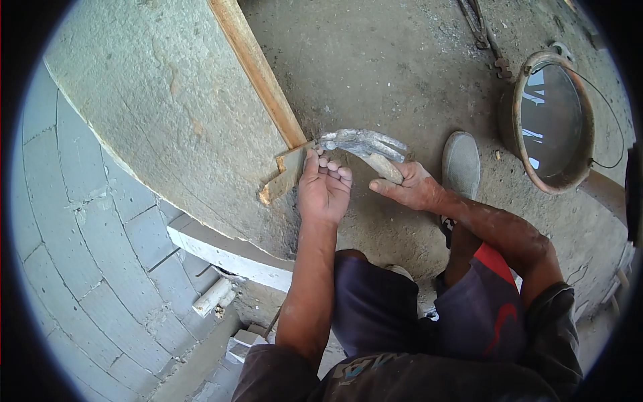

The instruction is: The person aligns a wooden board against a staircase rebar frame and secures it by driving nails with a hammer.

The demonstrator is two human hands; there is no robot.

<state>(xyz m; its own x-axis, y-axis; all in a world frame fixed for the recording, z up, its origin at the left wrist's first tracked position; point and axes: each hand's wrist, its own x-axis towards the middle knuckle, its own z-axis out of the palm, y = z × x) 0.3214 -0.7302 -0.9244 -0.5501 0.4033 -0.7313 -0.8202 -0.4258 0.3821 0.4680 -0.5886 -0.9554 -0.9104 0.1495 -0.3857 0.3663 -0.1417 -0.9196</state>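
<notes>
My right hand [410, 187] is wrapped round the handle of a claw hammer [362, 143], whose dusty metal head is at the near end of a long wooden strip [261, 84]. Just below the hammer head is my left hand [326, 187], palm up with curled fingers; its fingertips are at the wood's end, and whether they pinch a nail is hidden. A short wooden piece [284, 175] lies beside that hand, against the edge of a rough concrete slab [161, 100]. Whether the hammer head touches the wood is unclear.
A bucket of water [554, 127] with a wire handle stands at the right. Metal pliers-like tools [483, 33] lie on the floor at the top. A grey block wall [100, 234] runs along the left, with a white pipe stub [214, 297] below. My shoe [461, 164] is near the hammer.
</notes>
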